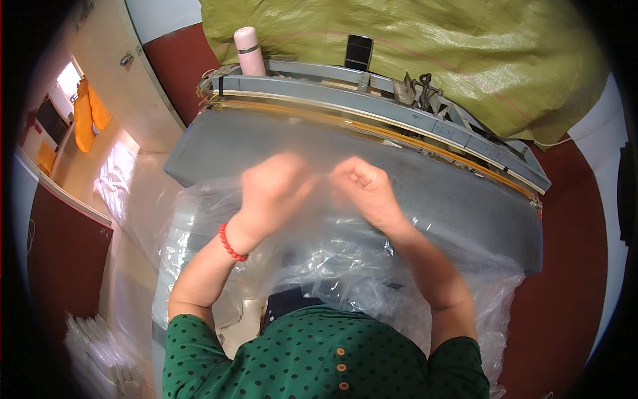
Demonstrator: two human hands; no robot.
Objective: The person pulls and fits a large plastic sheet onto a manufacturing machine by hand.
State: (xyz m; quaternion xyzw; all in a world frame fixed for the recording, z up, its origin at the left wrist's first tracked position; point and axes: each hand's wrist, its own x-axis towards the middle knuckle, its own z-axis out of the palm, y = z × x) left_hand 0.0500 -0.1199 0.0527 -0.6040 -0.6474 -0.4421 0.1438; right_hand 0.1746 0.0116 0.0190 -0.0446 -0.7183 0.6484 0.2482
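My left hand (274, 188) is raised above the grey work surface (458, 206) with its fingers curled in, its wrist circled by a red bead bracelet (230, 243). Facing it from the right, my right hand (365, 191) has its fingers bent together in a pinch. The two hands are close but apart. A pale haze blurs the space between them, and whatever the fingers hold cannot be made out. Crumpled clear plastic film (339, 256) lies below the hands, over the near edge of the surface and toward my body.
A long grey metal sealing-machine frame (319, 81) spans the far side of the surface. A pink thermos (250, 53) and a dark phone (359, 52) stand behind it, before a yellow-green woven sheet (452, 46). Stacked clear plastic bags (100, 352) lie at lower left.
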